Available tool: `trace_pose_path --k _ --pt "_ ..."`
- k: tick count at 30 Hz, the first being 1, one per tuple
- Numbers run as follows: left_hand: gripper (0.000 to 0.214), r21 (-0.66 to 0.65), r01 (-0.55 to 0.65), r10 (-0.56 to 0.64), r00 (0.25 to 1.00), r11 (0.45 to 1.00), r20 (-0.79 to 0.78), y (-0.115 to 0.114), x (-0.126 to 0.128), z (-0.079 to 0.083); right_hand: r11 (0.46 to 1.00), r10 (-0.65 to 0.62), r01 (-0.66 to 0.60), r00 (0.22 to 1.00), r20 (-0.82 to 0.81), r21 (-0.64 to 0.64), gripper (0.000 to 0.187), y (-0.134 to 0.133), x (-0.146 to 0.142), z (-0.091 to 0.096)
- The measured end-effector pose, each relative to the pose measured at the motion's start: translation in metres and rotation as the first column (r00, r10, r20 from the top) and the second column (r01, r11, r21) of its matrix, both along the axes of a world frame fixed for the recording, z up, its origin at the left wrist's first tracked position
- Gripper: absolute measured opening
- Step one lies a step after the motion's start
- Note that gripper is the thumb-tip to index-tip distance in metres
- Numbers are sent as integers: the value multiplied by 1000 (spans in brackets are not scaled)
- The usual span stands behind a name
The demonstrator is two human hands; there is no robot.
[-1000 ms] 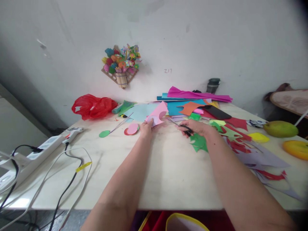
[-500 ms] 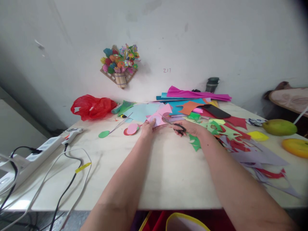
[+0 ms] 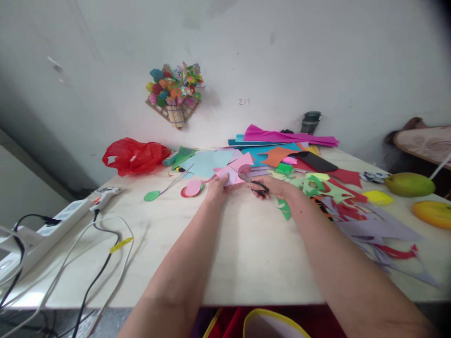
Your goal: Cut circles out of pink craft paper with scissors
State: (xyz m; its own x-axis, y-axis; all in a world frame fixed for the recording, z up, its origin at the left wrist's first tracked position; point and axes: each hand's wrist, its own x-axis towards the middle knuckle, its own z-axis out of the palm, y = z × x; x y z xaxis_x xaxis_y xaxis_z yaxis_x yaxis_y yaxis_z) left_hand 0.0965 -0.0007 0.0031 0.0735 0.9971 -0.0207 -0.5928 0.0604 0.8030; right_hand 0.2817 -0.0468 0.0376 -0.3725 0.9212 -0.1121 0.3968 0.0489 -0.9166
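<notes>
Whereas they stood apart earlier, scissors (image 3: 248, 180) now seemingly touch pink paper (image 3: 244, 162).

Most fingers of the left hand (image 3: 216, 188) were hidden beneath the pink paper (image 3: 244, 162), and part of the lilac circle (image 3: 232, 176) was covered by the thumb. The handles of the scissors (image 3: 261, 189) were partly masked by the right hand (image 3: 276, 186); whether paper was caught between the blades could not be told. Some of the green scrap (image 3: 283, 210) was covered by the right forearm (image 3: 331, 253). The foot of the dark tumbler (image 3: 311, 123) was screened by the magenta paper (image 3: 282, 136). The orange-yellow fruit (image 3: 433, 214) was cut by the right edge, the white power strip (image 3: 75, 210) by the left.
</notes>
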Motion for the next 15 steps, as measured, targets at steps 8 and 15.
trace_pose_path --k 8,15 --pt "11 18 -2 2 1000 1000 5 0 0 0 1000 -3 3 1000 -13 1 30 0 -6 -1" --pt "10 17 -24 23 1000 1000 18 -1 1 0 1000 11 -12 997 -74 -10 29 2 -6 -5"
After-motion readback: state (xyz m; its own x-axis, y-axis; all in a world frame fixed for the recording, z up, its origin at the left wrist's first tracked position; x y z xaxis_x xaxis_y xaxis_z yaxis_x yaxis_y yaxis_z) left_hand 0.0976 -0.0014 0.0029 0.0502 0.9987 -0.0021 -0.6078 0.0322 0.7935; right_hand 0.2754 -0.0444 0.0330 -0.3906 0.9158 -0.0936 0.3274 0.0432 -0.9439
